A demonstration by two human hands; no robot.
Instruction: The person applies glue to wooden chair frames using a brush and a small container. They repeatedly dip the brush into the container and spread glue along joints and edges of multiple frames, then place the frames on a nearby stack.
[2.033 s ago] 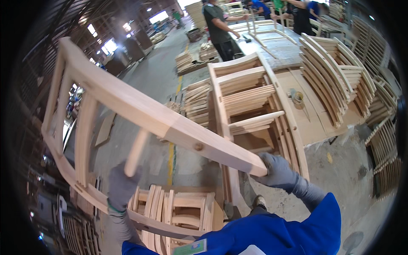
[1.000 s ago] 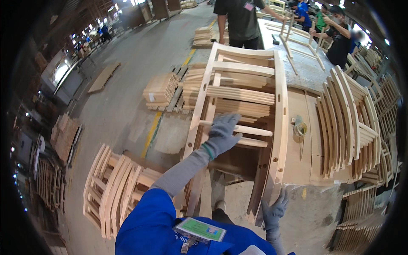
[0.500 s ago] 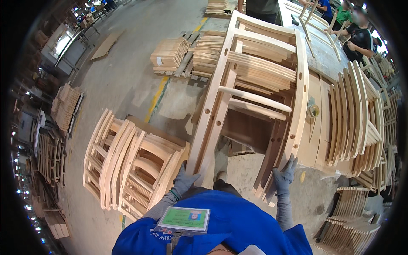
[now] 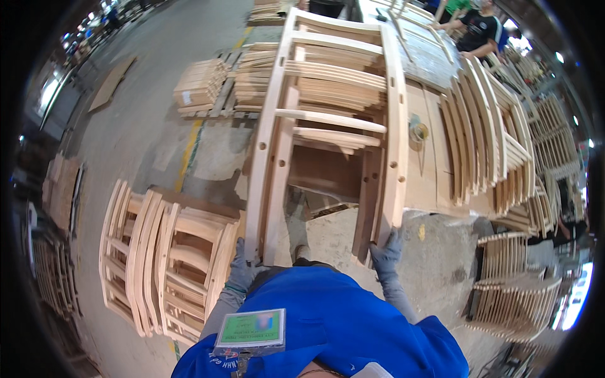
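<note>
Two pale wooden chair back frames (image 4: 329,117), with curved top rails and cross slats, lie one over the other, pointing away from me. My left hand (image 4: 241,269), in a grey glove, is closed at the near end of the left post. The matching end of the right post is gripped by my right hand (image 4: 387,253), gloved the same way. Palms and some fingers are hidden behind the wood. Under the frames' far part are stacked slats and a brown board (image 4: 324,175), partly covered.
Left of me stands a row of similar frames (image 4: 167,252); more frames (image 4: 485,135) lean on a cardboard-covered table (image 4: 428,183) at right, beside a small cup (image 4: 418,132). Slat bundles (image 4: 200,85) sit on a pallet ahead. A co-worker (image 4: 477,31) stands far right.
My view has turned right, so surroundings sit further left in the picture. Both hands keep hold of the frame ends, and the frames now point more straight ahead.
</note>
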